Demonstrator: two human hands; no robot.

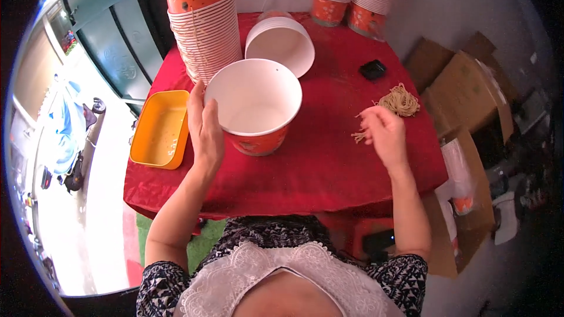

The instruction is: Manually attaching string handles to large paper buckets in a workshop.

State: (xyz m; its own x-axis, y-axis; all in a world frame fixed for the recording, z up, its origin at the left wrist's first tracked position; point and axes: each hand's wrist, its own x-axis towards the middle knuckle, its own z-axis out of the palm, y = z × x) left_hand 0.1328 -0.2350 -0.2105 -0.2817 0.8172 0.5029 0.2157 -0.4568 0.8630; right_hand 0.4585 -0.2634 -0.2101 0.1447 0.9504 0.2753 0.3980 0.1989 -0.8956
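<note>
A large paper bucket [258, 144], white inside with an orange printed outside, stands upright on the red-covered table. My left hand [205, 132] is at its left side, fingers stretched out and apart; whether the palm presses on the wall I cannot tell. My right hand [385, 138] is closed in a pinch over the table's right side, with strands of tan string showing at the fingertips. Just behind it lies a loose bundle of the same string [400, 101]. The fingers partly hide where the strands are held.
A yellow plastic tub [157, 132] sits left of my left hand. Behind it rises a tall stack of nested buckets [205, 35]. White buckets lie tipped [281, 47] at the back. A small black dish [372, 70] is near the string. Cardboard boxes [470, 94] stand right.
</note>
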